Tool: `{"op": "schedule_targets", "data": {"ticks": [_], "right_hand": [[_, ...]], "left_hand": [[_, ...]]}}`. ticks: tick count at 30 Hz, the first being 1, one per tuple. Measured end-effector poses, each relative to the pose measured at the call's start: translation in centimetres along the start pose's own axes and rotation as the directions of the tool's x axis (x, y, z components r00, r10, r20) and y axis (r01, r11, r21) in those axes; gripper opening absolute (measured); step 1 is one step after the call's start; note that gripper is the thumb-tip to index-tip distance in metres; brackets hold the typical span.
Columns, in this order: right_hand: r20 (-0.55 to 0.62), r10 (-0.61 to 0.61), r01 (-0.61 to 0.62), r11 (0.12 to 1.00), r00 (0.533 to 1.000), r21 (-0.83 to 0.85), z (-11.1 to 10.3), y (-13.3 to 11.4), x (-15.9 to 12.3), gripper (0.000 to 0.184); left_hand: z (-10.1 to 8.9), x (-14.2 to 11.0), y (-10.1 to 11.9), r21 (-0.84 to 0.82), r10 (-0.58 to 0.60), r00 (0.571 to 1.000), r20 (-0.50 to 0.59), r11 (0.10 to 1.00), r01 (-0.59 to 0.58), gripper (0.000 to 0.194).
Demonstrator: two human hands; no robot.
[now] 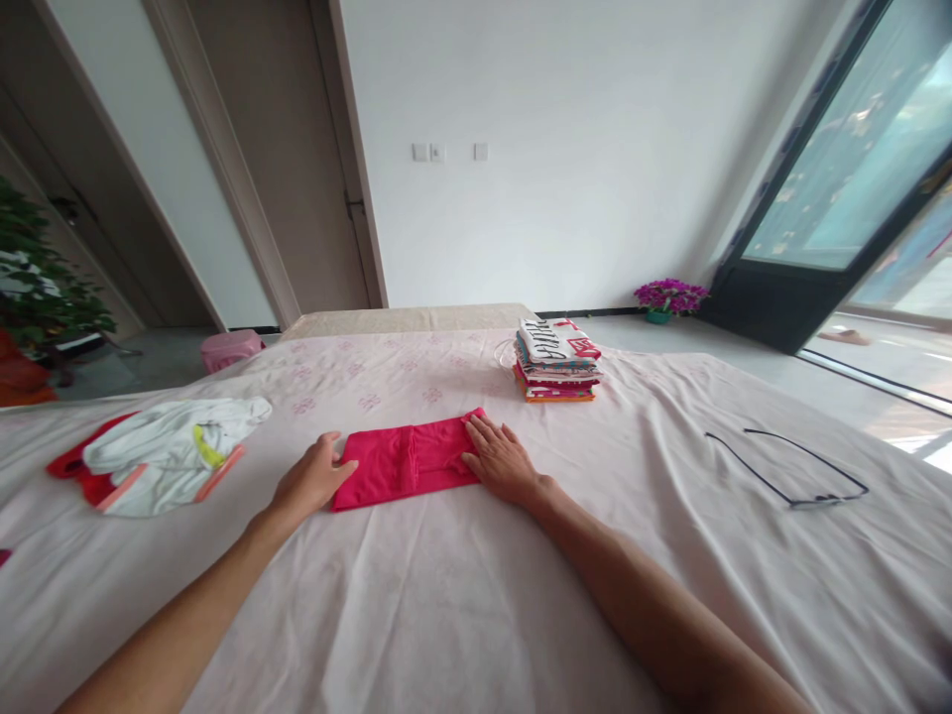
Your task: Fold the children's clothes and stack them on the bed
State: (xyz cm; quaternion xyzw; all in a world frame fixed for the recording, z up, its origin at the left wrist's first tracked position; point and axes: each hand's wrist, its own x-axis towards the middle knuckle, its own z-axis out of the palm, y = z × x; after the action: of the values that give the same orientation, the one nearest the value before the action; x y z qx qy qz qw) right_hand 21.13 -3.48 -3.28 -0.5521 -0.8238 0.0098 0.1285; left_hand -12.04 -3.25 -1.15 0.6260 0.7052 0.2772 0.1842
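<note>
A bright pink garment [406, 459], folded into a flat rectangle, lies on the pale pink bed sheet [461, 585] in front of me. My left hand [312, 476] rests at its left edge with the fingers curled onto the cloth. My right hand [500, 458] lies flat and spread on its right end, pressing it down. Neither hand lifts the garment.
A stack of folded clothes [557, 362] stands behind the garment to the right. Loose white and red clothes [160, 451] lie at the left. A black wire hanger [792, 466] lies at the right. A pink stool [230, 349], a potted plant [34, 283] and purple flowers [669, 296] stand on the floor.
</note>
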Motion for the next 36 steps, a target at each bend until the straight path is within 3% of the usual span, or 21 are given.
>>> {"op": "schedule_targets", "data": {"ticks": [2, 6, 9, 12, 16, 24, 33, 36], "right_hand": [[-0.004, -0.002, 0.002, 1.0, 1.0, 0.001, 0.1, 0.0, 0.0, 0.064], [-0.003, 0.003, -0.003, 1.0, 1.0, 0.002, 0.2, -0.1, 0.1, 0.063], [-0.003, 0.007, -0.007, 1.0, 1.0, 0.006, 0.2, -0.1, 0.1, 0.063], [-0.007, 0.005, -0.005, 1.0, 1.0, 0.011, 0.2, 0.0, 0.0, 0.063], [-0.018, 0.004, -0.004, 1.0, 1.0, 0.012, 0.2, 0.0, 0.0, 0.063], [-0.021, 0.0, 0.0, 1.0, 1.0, 0.027, 0.0, 0.0, 0.0, 0.062], [-0.042, 0.002, -0.001, 0.999, 0.999, 0.035, 0.1, 0.0, -0.2, 0.064], [-0.045, 0.001, 0.0, 1.0, 0.999, 0.031, 0.2, 0.0, -0.1, 0.064]], "left_hand": [[0.2, -0.8, 1.2, 0.176, 0.115, 0.992, -0.059, 0.979, -0.103, 0.045], [1.8, -2.0, 5.8, 0.204, 0.191, 0.978, 0.084, 0.957, -0.205, 0.04], [3.7, -1.9, 9.1, 0.3, 0.169, 0.974, 0.149, 0.931, -0.207, 0.046], [5.1, -1.3, 10.6, 0.412, 0.118, 0.973, 0.198, 0.891, -0.192, 0.044], [5.5, -0.6, 10.3, 0.457, 0.1, 0.972, 0.214, 0.869, -0.19, 0.034], [4.5, 0.9, 9.3, 0.319, 0.056, 0.99, 0.132, 0.943, -0.096, 0.03], [6.5, 0.4, 10.4, 0.209, 0.124, 0.979, 0.163, 0.965, -0.157, 0.031], [6.9, 0.0, 9.6, 0.209, 0.259, 0.962, 0.083, 0.94, -0.271, 0.038]]}}
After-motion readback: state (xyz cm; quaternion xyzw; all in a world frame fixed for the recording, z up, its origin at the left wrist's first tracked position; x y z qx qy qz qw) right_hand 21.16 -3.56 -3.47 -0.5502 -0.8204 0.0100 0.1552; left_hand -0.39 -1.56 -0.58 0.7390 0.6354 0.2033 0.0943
